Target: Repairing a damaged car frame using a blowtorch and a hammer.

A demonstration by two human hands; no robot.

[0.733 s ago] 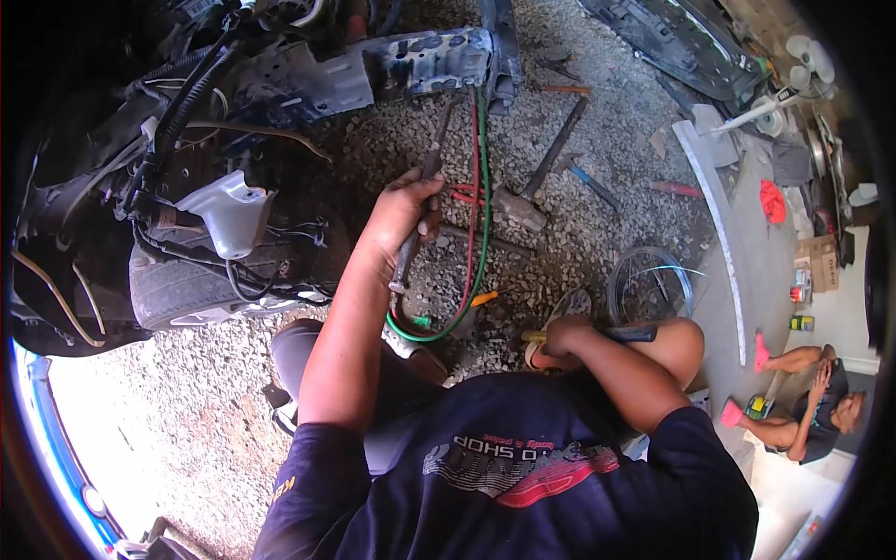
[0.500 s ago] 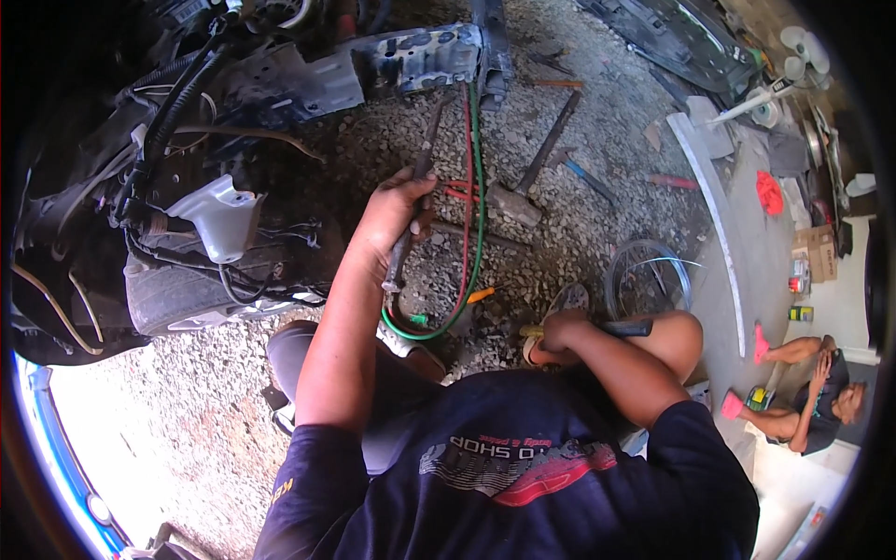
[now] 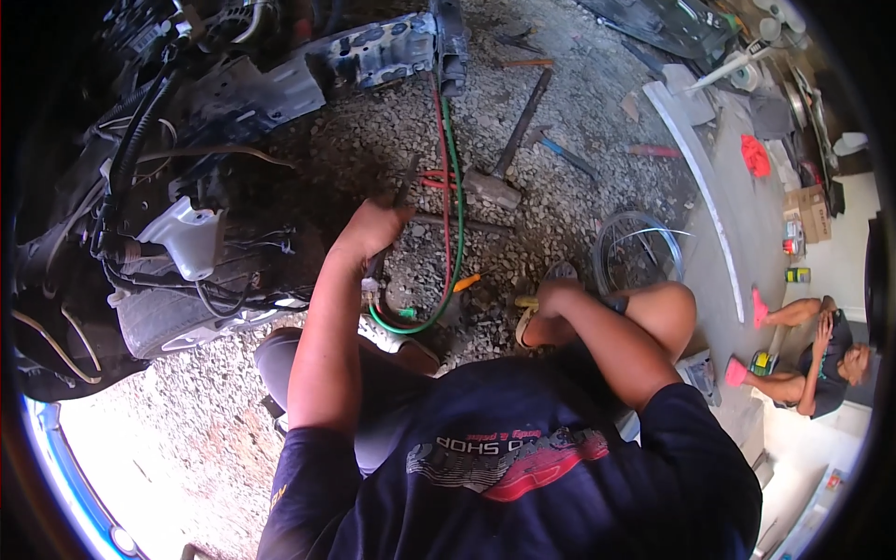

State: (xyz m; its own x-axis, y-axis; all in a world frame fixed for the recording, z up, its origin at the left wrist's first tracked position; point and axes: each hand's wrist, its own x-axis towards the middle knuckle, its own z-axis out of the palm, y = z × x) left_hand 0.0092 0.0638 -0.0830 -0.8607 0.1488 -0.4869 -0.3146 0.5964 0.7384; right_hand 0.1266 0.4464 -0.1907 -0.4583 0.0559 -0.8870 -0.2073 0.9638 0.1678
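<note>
My left hand (image 3: pixel 375 229) is closed round a gas torch (image 3: pixel 408 179), a dark slim tool whose upper end sticks out past my fingers. Red and green hoses (image 3: pixel 455 252) loop from its lower end and run away along the gravel. Beside my right foot, my right hand (image 3: pixel 560 299) is closed on a hand tool with a yellow end (image 3: pixel 526 301) and a black end (image 3: pixel 616 303); my fingers hide its middle, so its kind is unclear. Between the hands lies an orange-handled tool (image 3: pixel 467 281) on the stones.
A sledgehammer (image 3: pixel 493 187), a blue-handled hammer (image 3: pixel 567 157) and red-handled pliers (image 3: pixel 439 177) lie on the gravel. A wire coil (image 3: pixel 607 252) is by my right knee. Opened-up car parts and a wheel (image 3: pixel 163 322) stand at left. Another person (image 3: pixel 821 364) sits far right.
My left hand has drawn nearer to me with the torch and rolled over, so its back faces up. My right hand keeps its hold. The whole view has shifted slightly.
</note>
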